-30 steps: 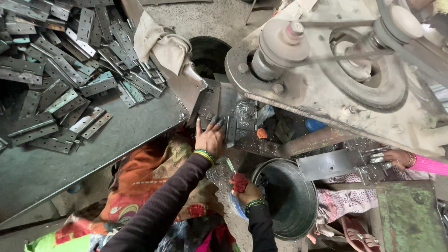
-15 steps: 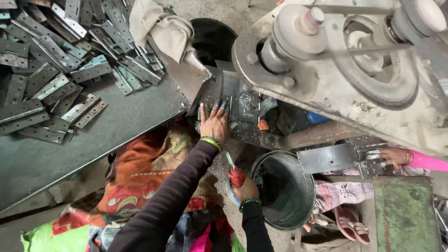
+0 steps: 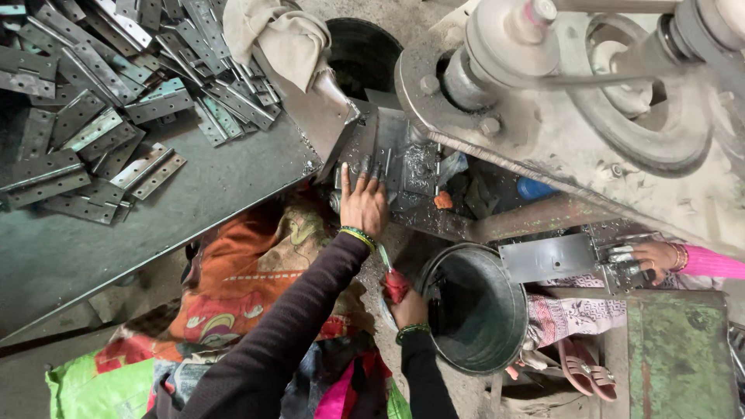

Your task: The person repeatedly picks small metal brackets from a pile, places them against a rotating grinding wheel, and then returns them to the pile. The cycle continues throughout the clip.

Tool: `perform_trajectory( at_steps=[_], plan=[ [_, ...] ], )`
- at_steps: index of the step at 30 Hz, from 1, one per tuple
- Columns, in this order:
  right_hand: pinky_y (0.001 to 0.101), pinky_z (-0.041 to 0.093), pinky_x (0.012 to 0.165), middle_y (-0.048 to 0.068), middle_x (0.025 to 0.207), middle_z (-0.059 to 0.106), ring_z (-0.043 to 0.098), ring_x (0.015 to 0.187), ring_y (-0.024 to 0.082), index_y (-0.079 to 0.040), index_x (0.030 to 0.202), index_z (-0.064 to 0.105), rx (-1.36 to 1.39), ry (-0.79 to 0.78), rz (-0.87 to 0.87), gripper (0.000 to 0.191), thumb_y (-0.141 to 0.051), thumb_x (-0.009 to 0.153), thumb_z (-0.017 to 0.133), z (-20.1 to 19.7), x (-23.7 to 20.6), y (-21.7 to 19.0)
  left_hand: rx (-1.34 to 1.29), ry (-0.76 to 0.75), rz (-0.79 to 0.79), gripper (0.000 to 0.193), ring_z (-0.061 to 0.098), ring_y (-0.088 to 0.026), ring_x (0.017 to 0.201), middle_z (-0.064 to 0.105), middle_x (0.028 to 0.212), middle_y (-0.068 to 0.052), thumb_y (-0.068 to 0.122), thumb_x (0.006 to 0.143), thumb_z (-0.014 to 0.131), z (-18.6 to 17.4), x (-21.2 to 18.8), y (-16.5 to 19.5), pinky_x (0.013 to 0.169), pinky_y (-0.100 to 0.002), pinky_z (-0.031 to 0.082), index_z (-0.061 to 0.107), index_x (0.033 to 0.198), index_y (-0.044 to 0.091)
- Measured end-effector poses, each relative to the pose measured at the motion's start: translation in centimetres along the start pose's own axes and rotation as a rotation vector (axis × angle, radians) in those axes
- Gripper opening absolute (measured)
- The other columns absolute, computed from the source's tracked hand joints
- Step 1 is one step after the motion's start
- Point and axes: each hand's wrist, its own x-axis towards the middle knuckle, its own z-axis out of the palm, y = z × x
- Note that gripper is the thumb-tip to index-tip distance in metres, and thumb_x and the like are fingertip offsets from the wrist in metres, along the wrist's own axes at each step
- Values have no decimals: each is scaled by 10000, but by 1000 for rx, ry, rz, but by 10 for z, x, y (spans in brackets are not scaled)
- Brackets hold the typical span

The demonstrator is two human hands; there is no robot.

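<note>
Left hand: left hand [image 3: 363, 203] lies flat, fingers spread and empty, palm down on the grey metal plate [image 3: 403, 159] on the machine bed, under the big belt-driven machine [image 3: 590, 109].
Right hand: right hand [image 3: 405, 304] is closed around a small red object [image 3: 395, 285], pressed to the rim of the metal bucket [image 3: 485, 306]; what the red thing is cannot be told.
Worked piece: the plate sits just below the machine's head, partly covered by the left hand's fingertips, with shiny swarf beside it.
Change, left hand: against the earlier views the left hand has moved up and forward onto the plate; a second ago it lay lower, at the plate's near edge.
Change, right hand: it has kept its place at the bucket rim, the red object held throughout.
Meaning: by the look of it the plate is being seated or steadied on the bed, not lifted.
Change, view: the camera has tipped nearer; the hinge pile sits higher in the frame.
Stock: pile of metal hinges [image 3: 116, 93] on the grey table [image 3: 178, 225], well apart from both hands.
Cloth: pale rag [image 3: 275, 35] draped at the table corner.
Other person: a co-worker's hand [image 3: 656, 257] in a pink sleeve holds a second plate [image 3: 547, 257] to the right.
</note>
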Motion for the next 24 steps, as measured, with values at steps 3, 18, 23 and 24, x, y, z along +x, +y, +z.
perform_trajectory(
  at_steps=[3, 18, 23, 24],
  plan=[
    [475, 555, 856, 200, 1068, 745, 692, 1023, 418, -169, 1189, 705, 104, 97, -120, 471, -294, 738, 757, 26, 6, 10, -48, 163, 55, 374, 422, -288, 1490, 603, 1469, -127, 191, 909, 478, -3, -7, -5, 1243, -614, 36, 697, 1179, 55],
    [452, 566, 868, 124, 1108, 783, 722, 1021, 368, -168, 1199, 700, 140, -6, -147, 517, -393, 739, 766, -20, -5, -14, 43, -122, -51, 403, 307, -242, 1546, 439, 1605, -107, 207, 1039, 413, -3, 25, 0, 1270, -639, -19, 631, 1363, 107],
    [459, 567, 893, 197, 1085, 771, 720, 1053, 396, -140, 1143, 758, -47, 50, 88, 392, -360, 818, 765, 21, 8, 8, 45, -27, 27, 475, 291, -263, 1549, 463, 1585, -101, 214, 963, 471, -16, -1, -5, 1247, -642, -11, 599, 1404, 95],
    [452, 550, 896, 183, 1111, 762, 710, 1068, 381, -133, 1173, 717, 136, -8, -81, 451, -343, 777, 768, 15, 10, 11, 17, -5, 36, 479, 298, -257, 1565, 482, 1585, -91, 217, 996, 472, -16, -4, -5, 1280, -633, -5, 591, 1442, 89]
  ],
)
